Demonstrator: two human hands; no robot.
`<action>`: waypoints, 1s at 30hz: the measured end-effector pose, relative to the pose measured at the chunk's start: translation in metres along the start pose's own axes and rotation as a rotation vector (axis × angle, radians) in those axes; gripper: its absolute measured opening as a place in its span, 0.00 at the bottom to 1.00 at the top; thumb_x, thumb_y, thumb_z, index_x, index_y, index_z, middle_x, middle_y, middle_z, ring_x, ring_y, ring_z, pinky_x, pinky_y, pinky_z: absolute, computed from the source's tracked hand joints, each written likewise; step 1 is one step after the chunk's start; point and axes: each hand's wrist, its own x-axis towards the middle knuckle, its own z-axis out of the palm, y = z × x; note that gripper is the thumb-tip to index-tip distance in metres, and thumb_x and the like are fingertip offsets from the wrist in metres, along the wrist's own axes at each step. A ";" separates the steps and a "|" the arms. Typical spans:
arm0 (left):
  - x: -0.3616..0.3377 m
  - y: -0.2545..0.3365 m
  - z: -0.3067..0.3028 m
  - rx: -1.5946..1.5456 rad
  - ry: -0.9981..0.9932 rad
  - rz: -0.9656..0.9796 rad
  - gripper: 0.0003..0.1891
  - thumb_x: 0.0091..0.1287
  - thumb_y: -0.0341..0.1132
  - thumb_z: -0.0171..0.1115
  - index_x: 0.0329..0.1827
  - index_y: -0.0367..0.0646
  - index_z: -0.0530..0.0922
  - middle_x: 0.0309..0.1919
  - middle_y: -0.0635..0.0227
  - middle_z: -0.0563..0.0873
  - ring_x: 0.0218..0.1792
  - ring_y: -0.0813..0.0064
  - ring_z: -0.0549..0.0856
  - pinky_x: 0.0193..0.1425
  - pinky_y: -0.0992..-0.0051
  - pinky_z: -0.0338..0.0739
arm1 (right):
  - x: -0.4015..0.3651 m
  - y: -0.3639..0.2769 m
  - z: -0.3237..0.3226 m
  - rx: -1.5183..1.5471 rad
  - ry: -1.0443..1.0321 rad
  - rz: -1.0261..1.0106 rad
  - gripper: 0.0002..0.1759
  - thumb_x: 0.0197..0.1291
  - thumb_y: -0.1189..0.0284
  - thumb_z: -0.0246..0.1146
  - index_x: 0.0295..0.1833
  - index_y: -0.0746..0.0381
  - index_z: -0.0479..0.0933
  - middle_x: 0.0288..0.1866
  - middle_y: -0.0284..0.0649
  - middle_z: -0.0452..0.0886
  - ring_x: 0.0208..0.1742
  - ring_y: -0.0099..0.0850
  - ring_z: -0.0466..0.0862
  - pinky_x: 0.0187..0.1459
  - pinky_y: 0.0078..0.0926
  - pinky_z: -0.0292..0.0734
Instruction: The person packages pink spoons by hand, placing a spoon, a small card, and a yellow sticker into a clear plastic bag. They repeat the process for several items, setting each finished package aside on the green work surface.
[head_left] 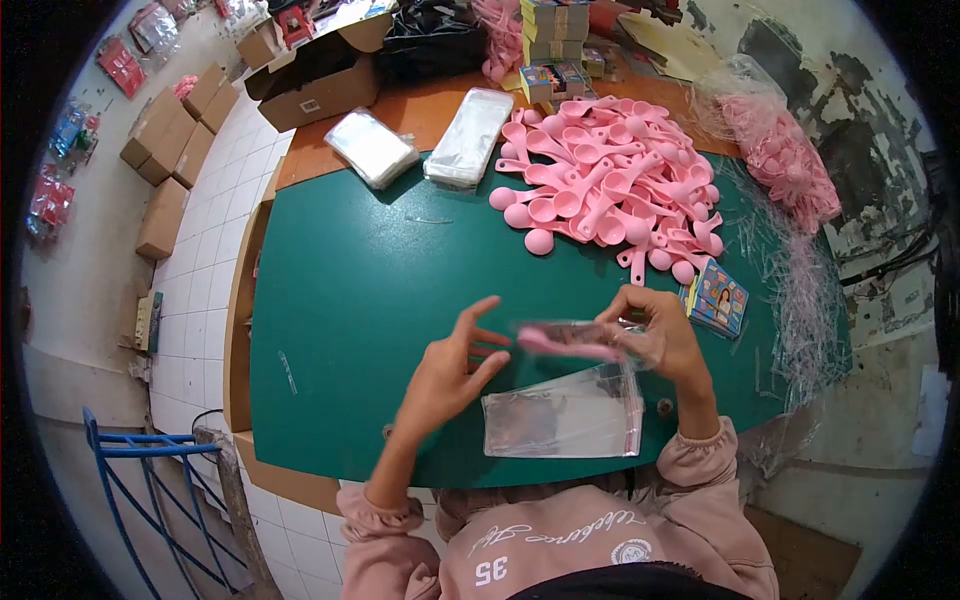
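My right hand [655,335] pinches a clear plastic bag with a pink spoon [565,344] in it, held level above the green table and slightly blurred. To the left of the spoon's round end, my left hand [452,368] is held with its fingers spread and nothing in it. Below both hands lies a stack of clear plastic bags [563,418] near the table's front edge. A big heap of pink spoons [610,180] sits beyond my right hand. A small stack of printed cards [718,298] lies just past that hand, beside the heap.
Two stacks of clear bags [371,147] [470,137] lie at the back of the green table [340,300]. Behind are an open carton [320,95] and card bundles [553,82]. Plastic strips [803,310] and a bag of pink spoons [775,155] line the right side. A blue metal frame [155,445] stands left.
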 end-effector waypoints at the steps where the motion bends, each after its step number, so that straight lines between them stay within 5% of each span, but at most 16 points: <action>1: -0.005 0.000 0.014 0.156 0.301 0.045 0.33 0.61 0.29 0.60 0.68 0.43 0.54 0.37 0.63 0.84 0.35 0.77 0.84 0.37 0.76 0.78 | -0.002 -0.008 0.007 0.002 0.001 0.003 0.09 0.48 0.76 0.65 0.36 0.67 0.78 0.30 0.36 0.79 0.31 0.22 0.78 0.34 0.18 0.73; 3: -0.020 -0.002 0.042 -0.134 0.233 0.006 0.32 0.65 0.31 0.54 0.69 0.44 0.48 0.40 0.59 0.83 0.38 0.73 0.83 0.42 0.74 0.78 | -0.004 -0.032 0.024 -0.257 0.212 -0.199 0.10 0.49 0.74 0.65 0.38 0.65 0.78 0.32 0.40 0.80 0.32 0.31 0.80 0.37 0.23 0.75; 5: -0.032 -0.005 0.063 -0.720 0.089 -0.070 0.32 0.72 0.34 0.42 0.71 0.46 0.35 0.48 0.51 0.79 0.46 0.66 0.82 0.50 0.71 0.77 | -0.013 -0.035 0.028 -0.339 0.075 -0.231 0.14 0.49 0.72 0.66 0.43 0.63 0.76 0.41 0.43 0.78 0.41 0.41 0.79 0.44 0.31 0.75; 6: -0.036 -0.002 0.066 -0.714 0.056 -0.076 0.30 0.73 0.35 0.35 0.70 0.47 0.29 0.52 0.46 0.75 0.51 0.62 0.79 0.55 0.68 0.75 | -0.018 -0.037 0.031 -0.395 -0.049 -0.261 0.16 0.49 0.72 0.65 0.45 0.62 0.75 0.46 0.43 0.76 0.46 0.42 0.77 0.47 0.33 0.73; 9: -0.041 -0.016 0.072 -0.758 0.084 -0.091 0.32 0.73 0.36 0.37 0.70 0.53 0.28 0.54 0.43 0.73 0.51 0.61 0.79 0.54 0.65 0.75 | -0.028 -0.038 0.040 -0.447 -0.201 -0.293 0.17 0.49 0.71 0.65 0.46 0.61 0.73 0.51 0.44 0.72 0.51 0.42 0.73 0.50 0.37 0.69; 16: -0.042 -0.011 0.064 -0.442 0.101 -0.165 0.31 0.71 0.30 0.40 0.72 0.51 0.34 0.47 0.45 0.79 0.46 0.63 0.81 0.52 0.69 0.75 | -0.032 -0.020 0.082 -0.522 -0.104 -0.282 0.12 0.49 0.72 0.64 0.39 0.63 0.73 0.38 0.42 0.71 0.43 0.40 0.73 0.46 0.36 0.69; 18: -0.042 0.000 0.064 -0.118 0.163 -0.092 0.33 0.68 0.27 0.41 0.71 0.44 0.35 0.36 0.50 0.83 0.39 0.59 0.84 0.44 0.69 0.76 | -0.030 -0.016 0.083 -0.541 -0.061 -0.265 0.12 0.48 0.73 0.65 0.39 0.64 0.73 0.37 0.42 0.72 0.43 0.41 0.73 0.48 0.37 0.69; 22: -0.047 -0.001 0.068 -0.048 0.167 -0.092 0.35 0.67 0.29 0.43 0.72 0.46 0.35 0.36 0.48 0.82 0.38 0.54 0.83 0.44 0.66 0.75 | -0.025 -0.018 0.071 -0.443 -0.252 -0.260 0.10 0.49 0.71 0.63 0.36 0.63 0.72 0.36 0.42 0.70 0.41 0.40 0.72 0.44 0.35 0.67; 25: -0.048 -0.005 0.070 -0.119 0.218 0.029 0.35 0.67 0.30 0.43 0.72 0.46 0.36 0.34 0.51 0.82 0.33 0.57 0.83 0.43 0.65 0.75 | -0.028 -0.021 0.070 -0.513 -0.314 -0.302 0.10 0.50 0.70 0.62 0.35 0.63 0.71 0.35 0.42 0.69 0.41 0.40 0.72 0.43 0.34 0.66; 27: -0.044 -0.015 0.072 -0.467 0.237 -0.045 0.34 0.66 0.28 0.44 0.73 0.46 0.39 0.31 0.58 0.81 0.28 0.70 0.81 0.37 0.71 0.76 | -0.032 -0.020 0.072 -0.578 -0.324 -0.351 0.10 0.50 0.70 0.62 0.34 0.63 0.71 0.34 0.41 0.69 0.40 0.39 0.72 0.42 0.34 0.65; 30: -0.036 -0.009 0.069 -0.588 0.192 -0.177 0.34 0.64 0.24 0.46 0.72 0.47 0.43 0.29 0.66 0.78 0.26 0.83 0.77 0.30 0.80 0.73 | -0.038 -0.020 0.073 -0.561 -0.336 -0.413 0.09 0.50 0.70 0.62 0.34 0.62 0.71 0.32 0.41 0.69 0.39 0.39 0.72 0.43 0.35 0.65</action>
